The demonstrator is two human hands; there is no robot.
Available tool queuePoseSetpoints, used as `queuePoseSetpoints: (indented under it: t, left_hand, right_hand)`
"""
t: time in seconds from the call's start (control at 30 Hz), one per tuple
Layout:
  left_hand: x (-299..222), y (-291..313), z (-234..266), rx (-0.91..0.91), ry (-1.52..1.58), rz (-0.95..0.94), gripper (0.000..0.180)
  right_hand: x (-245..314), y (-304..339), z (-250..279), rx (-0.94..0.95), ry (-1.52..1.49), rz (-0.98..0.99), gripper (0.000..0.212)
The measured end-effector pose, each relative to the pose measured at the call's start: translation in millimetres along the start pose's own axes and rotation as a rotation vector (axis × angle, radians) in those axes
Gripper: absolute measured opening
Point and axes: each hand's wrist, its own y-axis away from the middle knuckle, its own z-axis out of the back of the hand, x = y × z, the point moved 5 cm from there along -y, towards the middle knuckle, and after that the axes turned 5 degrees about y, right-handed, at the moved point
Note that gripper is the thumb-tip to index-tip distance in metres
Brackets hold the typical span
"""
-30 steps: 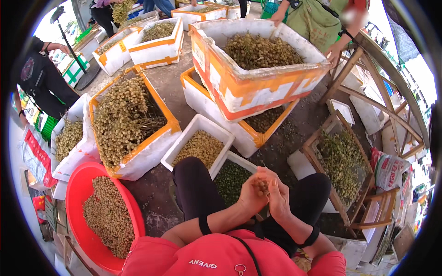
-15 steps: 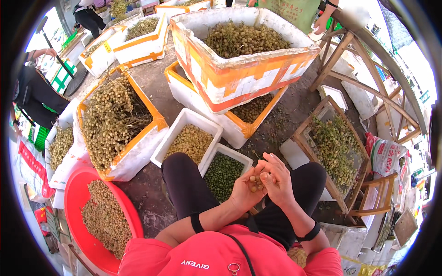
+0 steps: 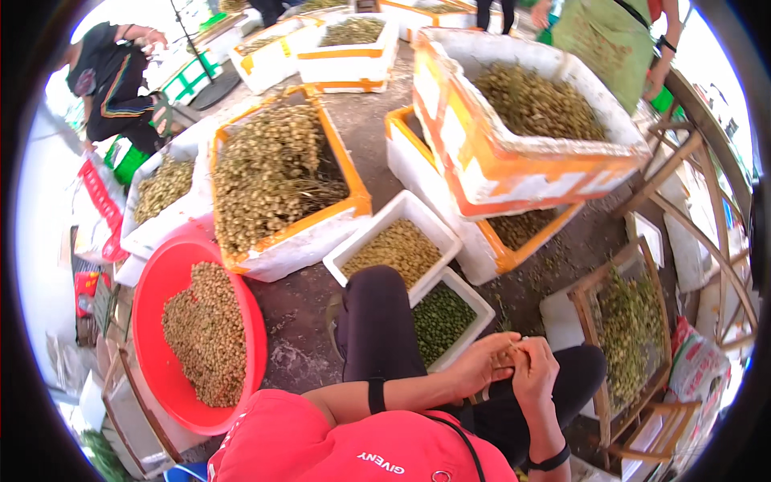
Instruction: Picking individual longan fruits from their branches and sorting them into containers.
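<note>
My left hand (image 3: 475, 366) is cupped over my lap, its fingers curled around small round tan fruits (image 3: 504, 354), which are mostly hidden by the fingers. Pressed against it, my right hand (image 3: 535, 371) has its fingers bent in a pinch at the same spot; what lies between them is too small and blurred to make out. Just beyond my knees stand a white foam box of green fruits (image 3: 442, 321) and a white foam box of shelled-looking yellowish fruits (image 3: 395, 251).
A red basin (image 3: 255, 345) of loose tan fruits stands at my left. Beyond are a foam box of stemmed fruits (image 3: 277, 173) and a stacked foam box (image 3: 546, 165). At right lies a wooden-framed screen (image 3: 590, 309) with greenish stems. Other people stand farther off.
The view has swung left, so things appear farther right. My right hand's fingers have gone from spread to bent and pinching at my left hand, and the fruits are more covered.
</note>
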Motion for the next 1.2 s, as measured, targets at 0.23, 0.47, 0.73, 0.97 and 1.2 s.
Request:
queuePoseSetpoints:
  t: [0.23, 0.47, 0.73, 0.97, 1.2]
  left_hand:
    - [-6.6, -1.7, 4.2, 0.049, -0.025, -0.086, 0.022]
    - [-20.0, 3.8, 3.5, 0.107, 0.005, -0.127, 0.01]
    - [-40.6, 7.5, 14.8, 0.193, 0.109, -0.057, 0.017]
    - [-78.4, 56.1, 14.3, 0.176, 0.079, -0.198, 0.017]
    - [-104.4, 105.3, 26.4, 0.031, 0.317, -0.555, 0.021]
  right_hand:
    - [-9.7, 4.0, -11.4, -0.058, -0.21, -0.265, 0.006]
    - [-0.3, -0.9, -27.0, -0.151, -0.264, -0.253, 0.01]
    - [-21.4, -3.5, -56.1, -0.117, -0.678, -0.49, 0.011]
    - [43.8, -26.0, -52.5, -0.106, -0.293, -0.054, 0.011]
    - [90.4, -38.7, -85.5, 0.045, -0.686, -0.074, 0.008]
